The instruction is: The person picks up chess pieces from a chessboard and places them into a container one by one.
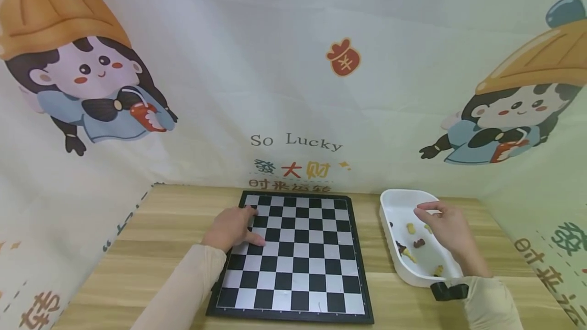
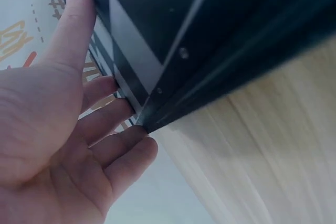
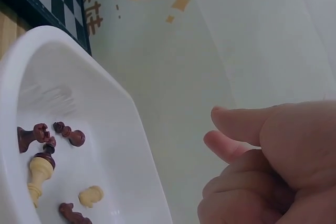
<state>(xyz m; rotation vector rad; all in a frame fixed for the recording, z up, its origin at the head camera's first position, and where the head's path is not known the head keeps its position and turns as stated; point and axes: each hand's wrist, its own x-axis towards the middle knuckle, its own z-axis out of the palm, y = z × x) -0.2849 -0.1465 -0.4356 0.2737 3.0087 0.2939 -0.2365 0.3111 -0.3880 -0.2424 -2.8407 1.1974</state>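
Observation:
A black-and-white chessboard lies on the table in front of me. My left hand rests at its left edge with thumb and fingers spread, the thumb on the squares. In the left wrist view the fingertips touch the board's dark rim. Over the white tray hovers my right hand, thumb and forefinger extended with a small gap between them and nothing seen there. Inside the tray lie cream and dark brown chess pieces, among them a cream piece, a brown piece and a larger cream piece.
The wooden table extends left of the board and between board and tray. A printed cloth hangs behind and at both sides. On the right wrist sits a black strap.

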